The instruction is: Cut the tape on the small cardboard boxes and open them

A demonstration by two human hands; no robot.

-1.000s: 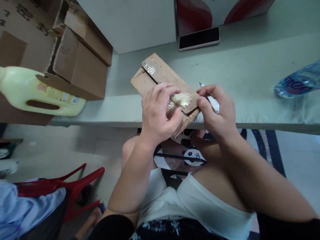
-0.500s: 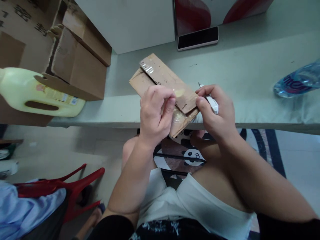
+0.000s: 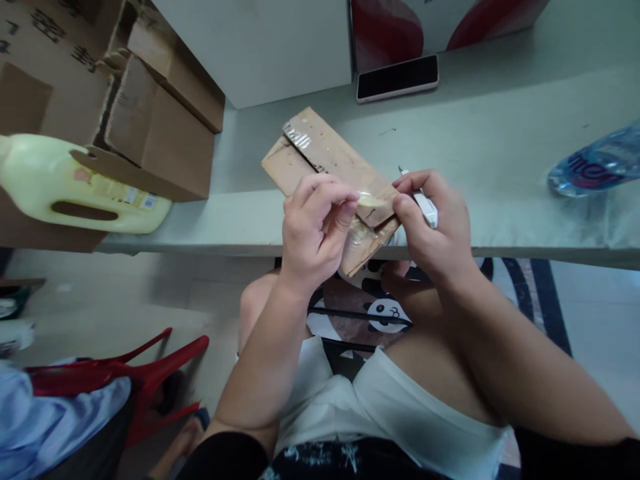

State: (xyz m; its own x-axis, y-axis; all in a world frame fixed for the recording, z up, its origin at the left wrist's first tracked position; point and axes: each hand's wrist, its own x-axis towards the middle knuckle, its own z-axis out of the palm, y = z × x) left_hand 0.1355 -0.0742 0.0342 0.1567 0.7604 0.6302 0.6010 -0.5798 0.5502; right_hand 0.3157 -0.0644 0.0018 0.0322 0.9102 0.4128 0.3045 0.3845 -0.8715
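Observation:
A small flattened brown cardboard box is held tilted over the table's front edge, with strips of clear tape on its surface. My left hand is closed, thumb and forefinger pinching the end of a yellowish clear tape strip on the cardboard. At the box's right corner, my right hand grips the cardboard between thumb and fingers. That same hand also keeps a white utility knife tucked against the fingers, its blade tip pointing away from me.
A phone lies at the back before a red-and-white box. To the right lies a water bottle. Cardboard cartons and a pale yellow jug crowd the left. Below left, a person sits by a red chair.
My left hand has shifted slightly right and toward me, and the tape strip at its fingertips has moved along with it. My right hand keeps its hold on the box and knife.

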